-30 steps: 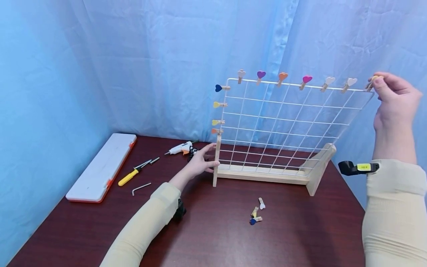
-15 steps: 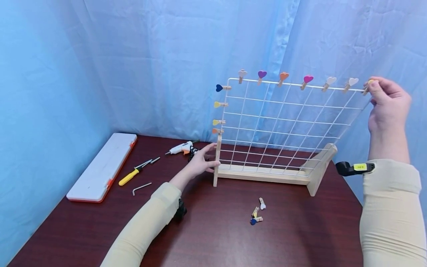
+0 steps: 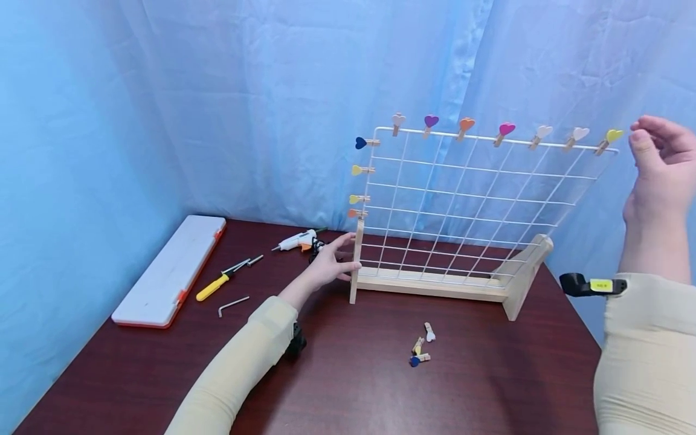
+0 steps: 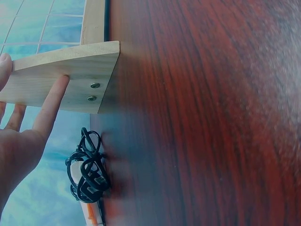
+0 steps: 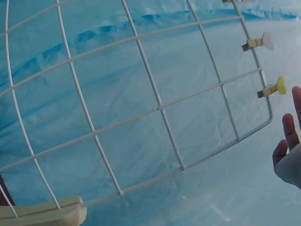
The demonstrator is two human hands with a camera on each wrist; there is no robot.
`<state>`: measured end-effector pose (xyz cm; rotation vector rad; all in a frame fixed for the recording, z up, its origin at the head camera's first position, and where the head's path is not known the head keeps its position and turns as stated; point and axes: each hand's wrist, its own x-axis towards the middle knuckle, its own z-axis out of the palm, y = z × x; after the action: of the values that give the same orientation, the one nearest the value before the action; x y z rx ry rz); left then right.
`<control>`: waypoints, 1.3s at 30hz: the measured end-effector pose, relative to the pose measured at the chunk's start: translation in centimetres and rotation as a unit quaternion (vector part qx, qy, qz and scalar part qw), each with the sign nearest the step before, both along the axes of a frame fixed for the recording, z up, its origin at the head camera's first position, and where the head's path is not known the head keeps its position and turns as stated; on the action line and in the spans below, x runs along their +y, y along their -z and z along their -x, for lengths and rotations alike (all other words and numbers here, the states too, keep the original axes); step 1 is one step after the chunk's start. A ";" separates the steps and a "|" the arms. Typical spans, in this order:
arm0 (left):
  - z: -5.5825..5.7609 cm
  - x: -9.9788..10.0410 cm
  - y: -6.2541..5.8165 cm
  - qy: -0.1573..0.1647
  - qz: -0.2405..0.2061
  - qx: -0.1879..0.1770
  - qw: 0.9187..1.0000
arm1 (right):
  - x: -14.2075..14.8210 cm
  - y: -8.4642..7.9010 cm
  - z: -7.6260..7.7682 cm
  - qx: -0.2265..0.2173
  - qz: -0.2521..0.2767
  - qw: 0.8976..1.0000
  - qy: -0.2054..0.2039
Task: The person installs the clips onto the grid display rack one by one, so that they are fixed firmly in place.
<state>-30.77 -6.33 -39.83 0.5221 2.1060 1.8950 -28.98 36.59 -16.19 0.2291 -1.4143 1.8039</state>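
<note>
A white wire grid (image 3: 471, 209) stands in a wooden stand (image 3: 435, 286), leaning back. Small clothespins with coloured hearts sit along its top and left edges. My right hand (image 3: 664, 151) is in the air just right of the yellow heart clothespin (image 3: 613, 136) at the top right corner. In the right wrist view that clothespin (image 5: 281, 85) is clipped on the wire, apart from the fingers, which hold nothing. My left hand (image 3: 324, 266) grips the stand's left side panel (image 3: 356, 260); in the left wrist view one finger presses its outer face beside two screws (image 4: 93, 92).
Several loose clothespins (image 3: 420, 359) lie on the dark red table (image 3: 348, 386) before the stand. Left of it are a glue gun (image 3: 296, 241) with a bundled black cord, a yellow-handled screwdriver (image 3: 212, 288), a hex key (image 3: 232, 305) and a white-and-orange case (image 3: 163, 272).
My right hand has let go of the yellow heart clothespin and moved right, away from the grid; the clothespin stays on the top wire. The left hand holds its place on the panel.
</note>
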 end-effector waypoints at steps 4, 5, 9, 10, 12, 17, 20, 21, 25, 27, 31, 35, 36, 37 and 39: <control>0.0 0.1 -0.1 -0.001 0.002 0.001 1.000 | -1.4 1.0 -1.3 0.046 -0.050 0.998 0.001; 0.0 0.1 -0.1 -0.001 0.003 0.001 1.000 | -1.9 1.5 -1.6 0.059 -0.060 0.996 -0.013; -0.1 0.1 -0.2 -0.002 0.007 0.002 1.000 | -3.5 4.3 -2.2 0.079 -0.074 0.989 -0.102; -0.1 0.1 -0.2 -0.001 0.007 0.000 1.000 | -3.9 5.3 -2.3 0.070 -0.087 0.987 -0.114; 0.0 0.1 -0.1 -0.002 0.004 -0.002 1.000 | -4.5 7.3 -2.6 0.037 -0.117 0.984 -0.132; 0.7 0.2 0.8 -0.010 -0.012 -0.006 1.000 | -6.2 12.7 -3.0 -0.068 -0.302 0.944 -0.116; 1.2 0.3 1.7 -0.021 -0.012 0.002 1.000 | -7.0 16.1 -2.9 -0.091 -0.425 0.891 -0.132; 1.4 0.4 2.0 -0.024 -0.011 0.004 1.000 | -7.2 17.2 -2.8 -0.095 -0.457 0.873 -0.144; 1.6 0.4 2.5 -0.029 -0.011 0.010 0.999 | -7.9 21.5 -2.3 -0.100 -0.554 0.805 -0.186; 1.6 0.4 2.5 -0.029 -0.011 0.011 0.999 | -8.2 23.3 -2.3 -0.118 -0.577 0.781 -0.208; 1.5 0.4 2.3 -0.029 -0.007 0.011 0.999 | -8.6 25.8 -2.5 -0.146 -0.609 0.740 -0.245; 1.4 0.5 2.3 -0.027 -0.009 0.011 1.000 | -8.8 27.4 -2.9 -0.170 -0.634 0.704 -0.271; 1.4 0.5 2.2 -0.026 -0.009 0.011 1.000 | -8.8 27.7 -2.9 -0.180 -0.636 0.697 -0.277; 1.3 0.4 2.2 -0.025 -0.010 0.012 1.000 | -8.9 27.9 -2.9 -0.187 -0.640 0.690 -0.282; 1.3 0.3 2.1 -0.026 -0.009 0.014 1.000 | -9.1 28.2 -3.0 -0.199 -0.641 0.680 -0.295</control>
<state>-32.04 -5.98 -41.96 0.5054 2.1422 1.9465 -25.98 27.51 -44.35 1.1635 -3.0126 0.8940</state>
